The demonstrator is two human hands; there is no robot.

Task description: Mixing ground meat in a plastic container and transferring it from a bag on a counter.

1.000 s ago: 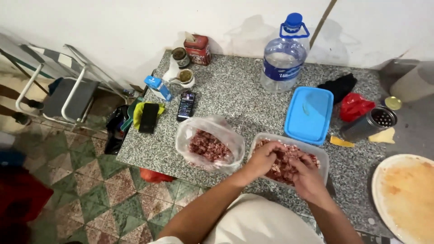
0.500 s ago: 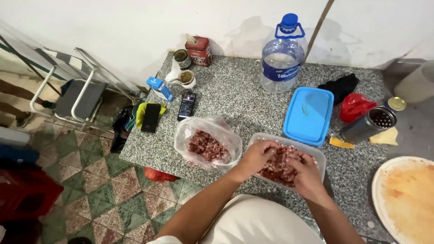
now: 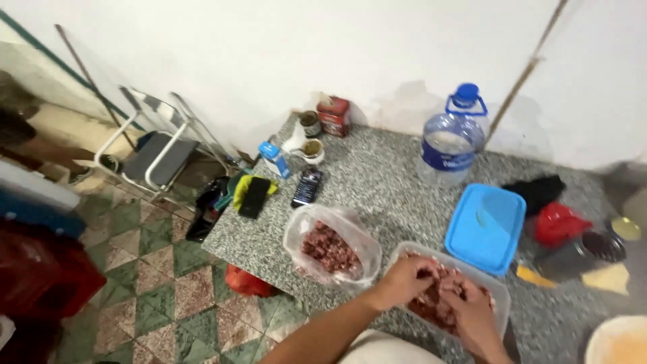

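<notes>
Both my hands are down in a clear plastic tub [image 3: 499, 288] of chopped raw meat [image 3: 432, 305] at the front edge of the speckled stone counter [image 3: 384, 182]. My left hand [image 3: 405, 279] has its fingers curled into the meat at the tub's left side. My right hand [image 3: 474, 316] presses into the meat beside it, fingers bent. Whether either hand grips a lump is unclear. Left of the tub stands a clear plastic bag [image 3: 331, 245] holding more chopped meat.
A blue lid [image 3: 486, 226] lies behind the tub, with a big water bottle [image 3: 451, 143] farther back. Two phones [image 3: 307, 187] [image 3: 254, 197], a small blue carton [image 3: 275, 159], jars [image 3: 311, 124] and a red tin [image 3: 335, 115] sit at the back left. Metal grater [image 3: 579, 255], red bag [image 3: 560, 223] and round tray [image 3: 620, 344] are right. Folding chair [image 3: 158, 152] stands left.
The view has tilted up and swung right, so more wall shows and the counter sits lower. My hands stay in the tub, kneading the meat.
</notes>
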